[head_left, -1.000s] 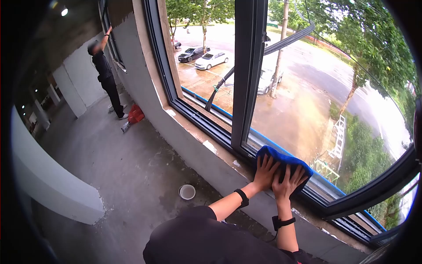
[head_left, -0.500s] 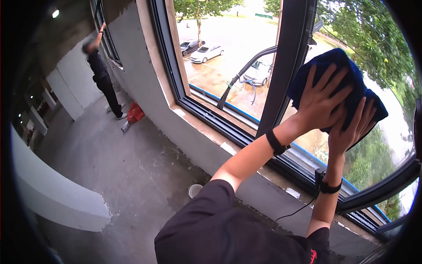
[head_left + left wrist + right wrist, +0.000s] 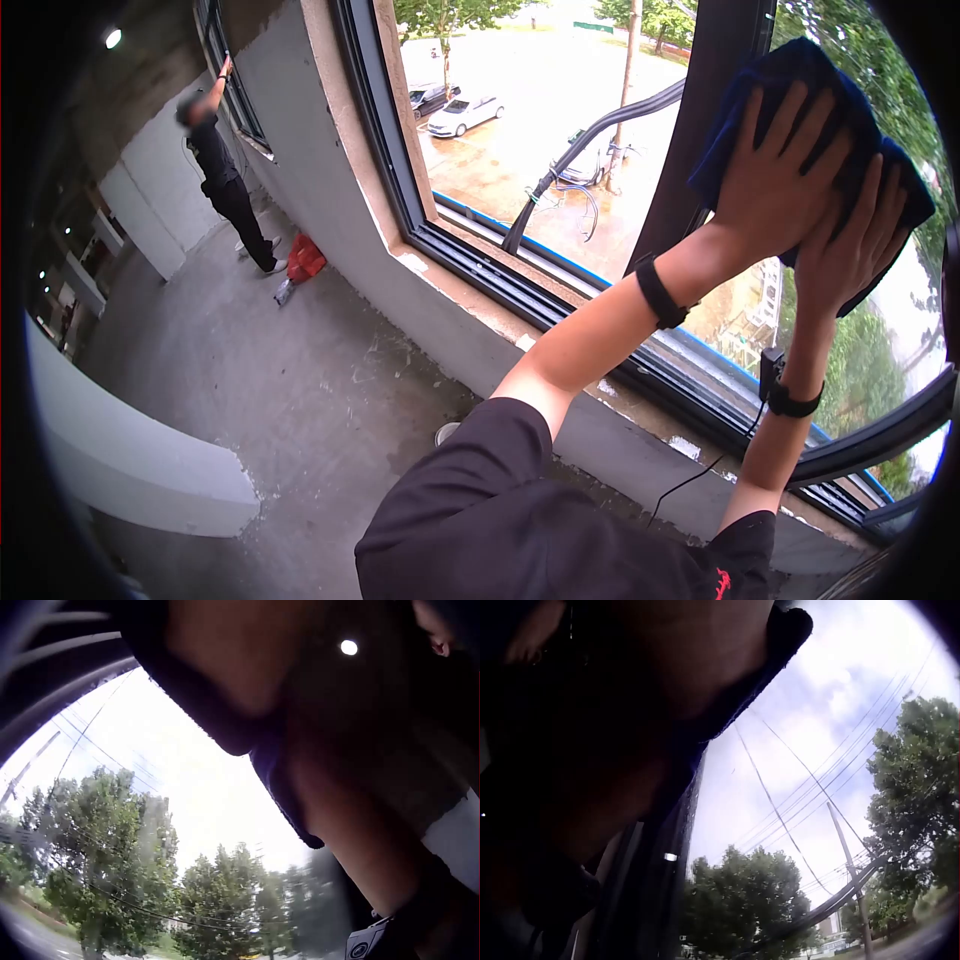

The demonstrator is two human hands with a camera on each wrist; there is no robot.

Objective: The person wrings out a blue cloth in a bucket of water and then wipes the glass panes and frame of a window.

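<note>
A blue cloth [image 3: 735, 125] is spread flat against the window pane [image 3: 540, 130] high at the right, beside the dark mullion [image 3: 700, 150]. My left hand [image 3: 785, 170] presses on it with its fingers spread. My right hand [image 3: 850, 250] lies just right of and below it, also flat on the cloth. Each wrist carries a black band. In the left wrist view the dark palm and the cloth's edge [image 3: 289, 795] fill the upper right, with trees beyond the glass. The right wrist view shows the cloth's edge [image 3: 780, 637] against the sky.
The dark window frame and concrete sill [image 3: 470, 300] run diagonally below my arms. A small white bowl [image 3: 447, 432] sits on the concrete floor by the wall. Another person [image 3: 215, 170] reaches up at a far window, with a red bag [image 3: 305, 258] near their feet. A white curved wall [image 3: 130, 450] stands at the left.
Both hands have slid the blue cloth up the glass, from the pane's lower edge to high at the right. My arms are now raised.
</note>
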